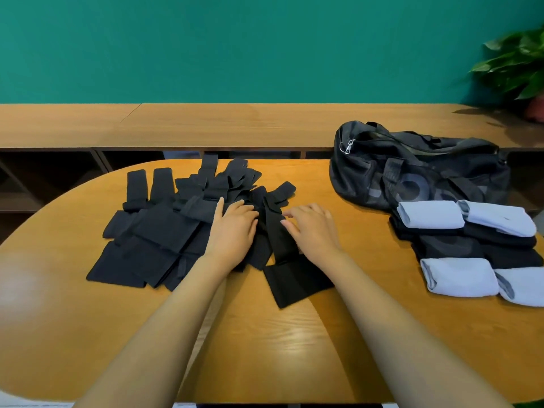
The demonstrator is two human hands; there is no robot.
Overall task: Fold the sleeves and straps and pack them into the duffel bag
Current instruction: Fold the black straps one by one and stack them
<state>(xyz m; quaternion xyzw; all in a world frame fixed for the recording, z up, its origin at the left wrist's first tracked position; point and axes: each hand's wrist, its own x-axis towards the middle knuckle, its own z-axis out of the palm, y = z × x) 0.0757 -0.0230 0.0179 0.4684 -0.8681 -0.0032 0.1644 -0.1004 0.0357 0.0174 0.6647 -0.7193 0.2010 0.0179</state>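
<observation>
now | black strap (281,240) between hands, long axis running away from person | left hand (235,228) flat on pile (164,231) | right hand (312,228) spread, nearer strap

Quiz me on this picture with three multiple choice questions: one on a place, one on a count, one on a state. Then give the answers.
1. Where is the bag?
A) on the table, far right
B) on the floor
C) on a chair

2. How many light-blue rolls lie in front of it?
A) two
B) four
C) seven

3. What are the left hand and right hand doing?
A) lifting a roll
B) zipping the bag
C) resting on the black pile

Answers:
1 A, it lies at the table's far right edge.
2 B, two are at the back and two in front, on a dark stack.
3 C, both lie on black fabric and lift nothing.
</observation>
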